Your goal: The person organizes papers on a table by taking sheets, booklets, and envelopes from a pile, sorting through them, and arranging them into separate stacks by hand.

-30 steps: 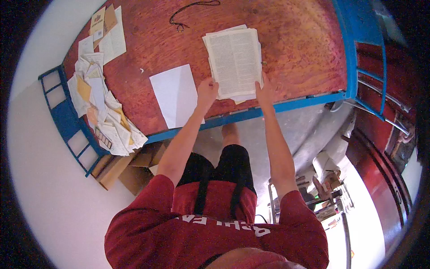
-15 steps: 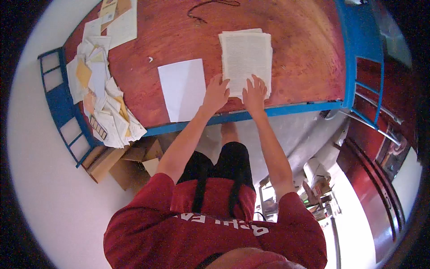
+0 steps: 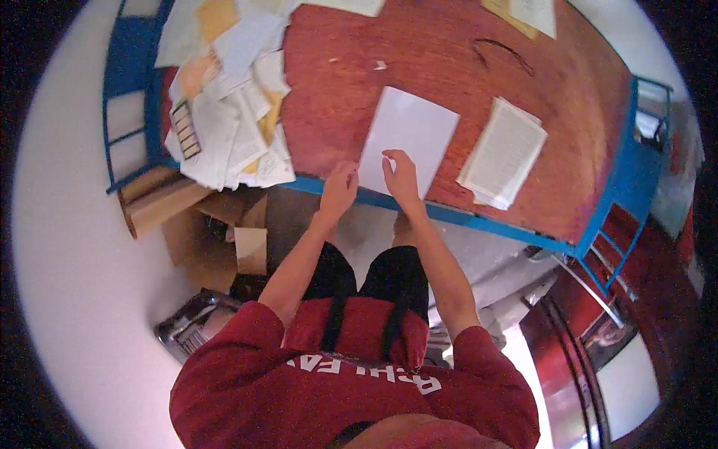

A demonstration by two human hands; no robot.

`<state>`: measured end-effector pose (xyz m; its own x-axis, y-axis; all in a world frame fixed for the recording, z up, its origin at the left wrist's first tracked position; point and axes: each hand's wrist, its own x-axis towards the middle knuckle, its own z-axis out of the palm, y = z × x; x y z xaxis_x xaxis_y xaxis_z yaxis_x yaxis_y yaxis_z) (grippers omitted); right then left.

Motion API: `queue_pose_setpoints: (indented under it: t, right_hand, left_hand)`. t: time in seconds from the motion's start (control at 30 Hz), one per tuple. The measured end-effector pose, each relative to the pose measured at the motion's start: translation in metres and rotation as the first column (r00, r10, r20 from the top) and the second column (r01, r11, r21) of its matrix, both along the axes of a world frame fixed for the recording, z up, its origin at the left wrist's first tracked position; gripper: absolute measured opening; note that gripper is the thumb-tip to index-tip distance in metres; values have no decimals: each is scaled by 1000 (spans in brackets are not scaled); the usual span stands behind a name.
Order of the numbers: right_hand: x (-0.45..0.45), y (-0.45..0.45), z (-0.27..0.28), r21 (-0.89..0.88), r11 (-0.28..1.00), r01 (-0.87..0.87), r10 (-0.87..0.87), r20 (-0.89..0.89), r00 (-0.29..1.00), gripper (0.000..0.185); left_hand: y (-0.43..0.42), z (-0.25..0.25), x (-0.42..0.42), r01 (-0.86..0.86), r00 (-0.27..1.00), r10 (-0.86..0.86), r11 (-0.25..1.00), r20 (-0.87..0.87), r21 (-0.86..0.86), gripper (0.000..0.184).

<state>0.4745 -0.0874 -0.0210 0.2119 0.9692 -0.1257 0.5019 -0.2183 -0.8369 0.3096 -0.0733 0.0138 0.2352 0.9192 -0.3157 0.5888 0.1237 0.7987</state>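
Observation:
A blank white sheet (image 3: 419, 123) lies on the reddish wooden tabletop, close to its blue front edge. My right hand (image 3: 402, 179) is over the sheet's lower part, thumb and fingers apart and slightly bent, with nothing between them. Just off the sheet's lower left corner is my left hand (image 3: 340, 187), its fingers loosely bent and holding nothing that I can see. Whether either hand touches the sheet I cannot tell. To the right, a stack of printed pages (image 3: 505, 153) rests a little askew, apart from both hands.
A heap of loose papers and envelopes (image 3: 232, 127) covers the table's left end. A dark cord (image 3: 505, 52) and yellowish papers (image 3: 527, 15) lie toward the back. Blue metal frames (image 3: 621, 194) bound the tabletop (image 3: 329, 112). Below left stands an open cardboard box (image 3: 202, 239).
My hands have left the stack of printed pages and moved left to the white sheet. The view has turned left, so the table's things appear farther right.

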Motion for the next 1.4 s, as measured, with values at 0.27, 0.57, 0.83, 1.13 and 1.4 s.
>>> queue_pose_setpoints:
  t: [0.27,0.57,0.83,1.13,1.4]
  right_hand:
    - [-140,62,-25,-211,957,-199,153,-217,964,16]
    - [-244,102,-70,-299,900,-317,211,-337,918,20]
    - [-258,129,-59,-219,886,-409,400,-86,912,16]
    - [-206,96,-9,-350,909,-228,91,-367,926,20]
    - [-118,55,28,-365,927,-85,-132,-530,838,18]
  left_hand:
    - [25,-8,-139,-310,948,314,948,-50,78,17]
    - [40,-29,-229,-590,801,599,791,8,-162,22]
    - [43,-41,-253,-645,635,761,618,135,-450,30]
    - [25,-38,-237,-746,464,882,337,-85,-575,67]
    - [46,-7,-174,-694,604,797,511,-24,-507,38]
